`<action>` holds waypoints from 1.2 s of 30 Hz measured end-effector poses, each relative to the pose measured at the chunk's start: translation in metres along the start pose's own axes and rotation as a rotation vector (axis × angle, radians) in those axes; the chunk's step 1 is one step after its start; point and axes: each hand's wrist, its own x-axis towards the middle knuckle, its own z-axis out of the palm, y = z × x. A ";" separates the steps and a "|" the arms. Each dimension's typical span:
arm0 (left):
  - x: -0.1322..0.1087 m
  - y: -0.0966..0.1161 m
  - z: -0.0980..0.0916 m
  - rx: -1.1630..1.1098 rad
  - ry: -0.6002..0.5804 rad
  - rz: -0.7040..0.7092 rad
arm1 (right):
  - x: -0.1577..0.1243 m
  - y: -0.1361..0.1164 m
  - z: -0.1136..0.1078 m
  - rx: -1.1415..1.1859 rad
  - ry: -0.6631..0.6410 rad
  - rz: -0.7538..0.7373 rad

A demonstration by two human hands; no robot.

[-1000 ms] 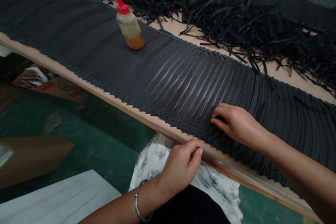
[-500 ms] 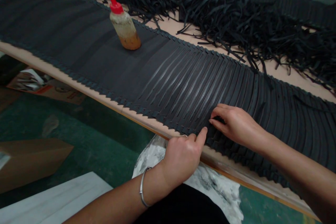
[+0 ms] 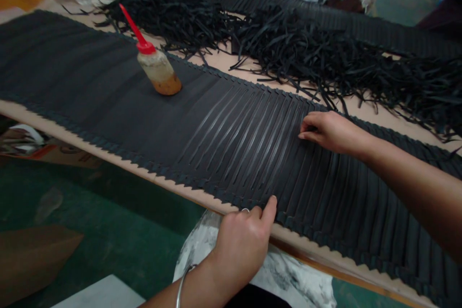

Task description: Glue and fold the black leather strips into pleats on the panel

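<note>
A long black sheet (image 3: 108,101), likely leather, lies lengthwise with narrow black strips across its right part and toothed edges. Shiny lines of wet glue (image 3: 231,134) run across its middle. My left hand (image 3: 245,238) rests at the near edge, its index finger stretched out and pressing the sheet, the other fingers loosely curled. Near the far edge, my right hand (image 3: 330,131) pinches a thin black strip between thumb and fingers, mostly hidden by them. On the sheet to the left stands a squeeze bottle (image 3: 159,74) with a red nozzle and amber liquid.
Piles of loose black strips (image 3: 296,48) lie behind the sheet on the pale board (image 3: 212,60). Another black stripped length (image 3: 361,26) lies farther back. Below the near edge are a green floor (image 3: 119,216), cardboard (image 3: 36,260) and a pale cloth (image 3: 299,274).
My right hand has moved from the near edge across the sheet toward its far edge, still pinching. My left hand keeps its finger at the near edge. The view has tilted up.
</note>
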 end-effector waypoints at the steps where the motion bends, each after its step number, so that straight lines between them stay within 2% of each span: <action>1: 0.000 0.000 0.001 0.002 0.006 0.003 | 0.003 0.004 0.000 -0.014 0.002 -0.010; 18: 0.001 -0.005 0.005 -0.047 0.078 0.054 | 0.013 0.012 0.011 -0.018 -0.048 0.008; 22: 0.001 -0.006 0.006 -0.049 0.091 0.065 | 0.019 0.031 0.009 -0.067 -0.003 0.001; 29: 0.000 -0.013 0.011 -0.030 0.144 0.123 | 0.035 0.076 0.004 -0.062 0.069 0.086; 36: -0.002 -0.021 0.024 0.019 0.167 0.158 | 0.046 0.091 0.006 -0.020 0.117 0.162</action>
